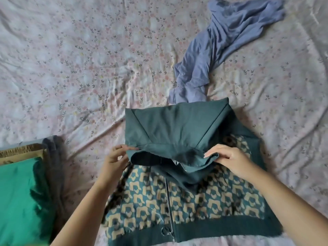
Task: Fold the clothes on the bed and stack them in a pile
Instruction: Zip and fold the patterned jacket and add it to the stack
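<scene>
1. Dark teal zip-front hooded jacket (186,197), printed with a repeating tan block pattern: laid front up on the near middle of the bed, squared into a rough rectangle. A dark patterned fold is seen along its left edge.
2. Plain dark teal hood (177,128): spread flat on the far side of the jacket and marked by two diagonal creases. Its open rim is turned toward the near side and raised slightly over the chest of the jacket.
3. Silver metal zip (168,197): run down the front centre and closed as far as can be seen, ending at the plain dark teal hem band (221,226) along the near edge.
4. Left hand (115,158): the left corner of the hood rim is pinched between thumb and fingertips.
5. Right hand (229,160): the right part of the hood rim is held under curled fingertips. The thumb is hidden beneath the cloth.
6. Crumpled periwinkle-blue garment (221,45): left unfolded at far right, its near end just beside the tip of the hood.
7. Stack at near left: a folded bright green cloth (16,201) is uppermost, an olive-tan piece (21,151) shows at its far edge, and a dark grey garment (55,167) is draped down its right side.
8. Pale pink floral bed sheet (88,68): wrinkled, lying under all items.
</scene>
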Action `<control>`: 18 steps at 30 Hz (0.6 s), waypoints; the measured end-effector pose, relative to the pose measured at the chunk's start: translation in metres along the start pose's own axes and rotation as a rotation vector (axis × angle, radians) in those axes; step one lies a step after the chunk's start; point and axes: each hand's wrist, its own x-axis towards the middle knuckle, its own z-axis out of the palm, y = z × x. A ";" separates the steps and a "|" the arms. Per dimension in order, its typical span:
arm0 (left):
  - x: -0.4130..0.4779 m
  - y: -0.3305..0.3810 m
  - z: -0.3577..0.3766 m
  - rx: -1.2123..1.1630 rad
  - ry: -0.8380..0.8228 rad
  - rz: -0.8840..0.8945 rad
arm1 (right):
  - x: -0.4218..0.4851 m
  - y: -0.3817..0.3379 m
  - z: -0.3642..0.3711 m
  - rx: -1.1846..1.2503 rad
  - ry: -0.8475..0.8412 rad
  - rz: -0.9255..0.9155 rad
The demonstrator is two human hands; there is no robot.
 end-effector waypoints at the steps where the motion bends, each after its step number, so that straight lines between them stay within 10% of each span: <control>1: -0.010 -0.010 0.002 0.015 0.001 -0.039 | -0.010 0.009 0.004 -0.024 0.018 0.000; 7: -0.037 -0.046 0.007 0.122 0.015 -0.174 | -0.039 0.039 0.027 -0.171 0.054 0.129; 13: -0.035 -0.039 0.011 -0.101 0.078 -0.302 | -0.017 0.014 0.044 0.655 0.432 0.373; 18: -0.031 -0.027 0.038 -0.007 0.103 -0.192 | 0.003 0.014 0.052 0.607 0.475 0.511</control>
